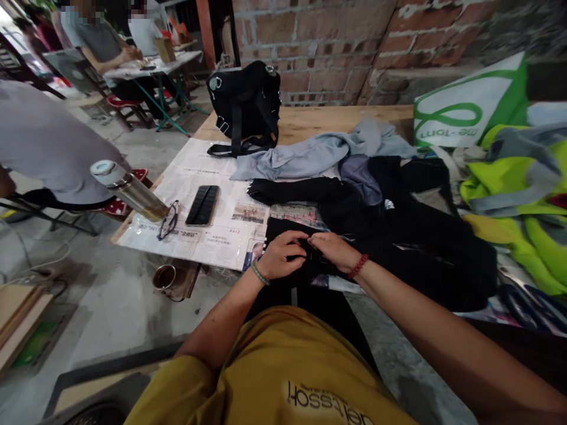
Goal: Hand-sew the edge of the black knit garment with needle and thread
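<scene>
A black garment lies spread over newspaper on a wooden table. My left hand, with a green bead bracelet, pinches the garment's near edge. My right hand, with a red bead bracelet, grips the same edge just beside it, and the fingertips of the two hands almost touch. A grey-blue garment lies crumpled behind the black one.
A black backpack stands at the table's far left. A steel flask, glasses and a black case rest on the newspaper. Hi-vis yellow clothing and a green-white bag sit right. A cup stands below. People sit left.
</scene>
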The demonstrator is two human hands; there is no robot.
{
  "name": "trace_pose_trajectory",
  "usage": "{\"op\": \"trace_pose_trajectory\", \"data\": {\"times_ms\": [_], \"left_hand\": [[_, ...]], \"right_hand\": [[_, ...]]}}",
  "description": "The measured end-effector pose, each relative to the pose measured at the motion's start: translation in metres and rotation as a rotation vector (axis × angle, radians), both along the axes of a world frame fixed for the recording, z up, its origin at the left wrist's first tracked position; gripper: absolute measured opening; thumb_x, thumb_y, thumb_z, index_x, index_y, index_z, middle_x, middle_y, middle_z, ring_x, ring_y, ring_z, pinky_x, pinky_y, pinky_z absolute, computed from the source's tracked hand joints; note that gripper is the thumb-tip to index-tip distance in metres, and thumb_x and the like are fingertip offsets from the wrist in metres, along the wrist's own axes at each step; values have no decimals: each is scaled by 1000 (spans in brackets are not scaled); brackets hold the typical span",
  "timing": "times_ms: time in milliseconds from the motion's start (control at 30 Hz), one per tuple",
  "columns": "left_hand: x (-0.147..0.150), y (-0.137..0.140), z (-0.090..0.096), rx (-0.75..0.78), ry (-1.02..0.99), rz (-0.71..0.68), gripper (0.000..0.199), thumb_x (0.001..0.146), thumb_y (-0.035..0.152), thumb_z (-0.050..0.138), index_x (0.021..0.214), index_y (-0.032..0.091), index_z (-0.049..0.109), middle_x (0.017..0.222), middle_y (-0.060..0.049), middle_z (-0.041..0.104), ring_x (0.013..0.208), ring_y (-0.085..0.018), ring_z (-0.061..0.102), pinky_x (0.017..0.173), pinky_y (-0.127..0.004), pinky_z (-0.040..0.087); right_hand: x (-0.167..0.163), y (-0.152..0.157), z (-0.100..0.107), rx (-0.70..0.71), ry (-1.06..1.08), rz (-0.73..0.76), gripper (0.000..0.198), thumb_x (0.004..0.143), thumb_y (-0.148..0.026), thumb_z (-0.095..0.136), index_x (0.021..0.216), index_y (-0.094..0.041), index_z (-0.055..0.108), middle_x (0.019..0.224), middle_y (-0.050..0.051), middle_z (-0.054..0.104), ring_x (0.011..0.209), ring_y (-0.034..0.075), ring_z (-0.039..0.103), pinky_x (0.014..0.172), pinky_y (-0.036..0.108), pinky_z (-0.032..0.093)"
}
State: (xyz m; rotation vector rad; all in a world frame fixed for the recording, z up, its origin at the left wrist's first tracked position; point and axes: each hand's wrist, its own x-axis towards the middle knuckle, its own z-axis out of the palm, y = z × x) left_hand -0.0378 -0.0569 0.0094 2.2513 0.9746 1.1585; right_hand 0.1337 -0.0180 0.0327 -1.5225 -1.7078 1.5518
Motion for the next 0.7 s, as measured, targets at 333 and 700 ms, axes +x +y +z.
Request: {"op": "trace_pose_trajectory", "data": {"times_ms": [333,700], "left_hand": [[-1,0,3,-30,-32,-52,8,76,15,58,73,15,65,113,-10,56,89,-16,56,82,-33,51],[1,1,0,-2,-33,-44,11,79,15,56,75,14,66,111,-11,59,86,-15,58,80,-30,50]], "right_hand": [[-2,-1,-2,48,-33,-8,29,73,-38,46,53,-21,35,49,-6,30,47,9,25,46,24,18],[-2,-2,-1,67,-49,0,25,71,-35,44,52,-21,35,49,-6,29,47,8,23,45,24,17]]}}
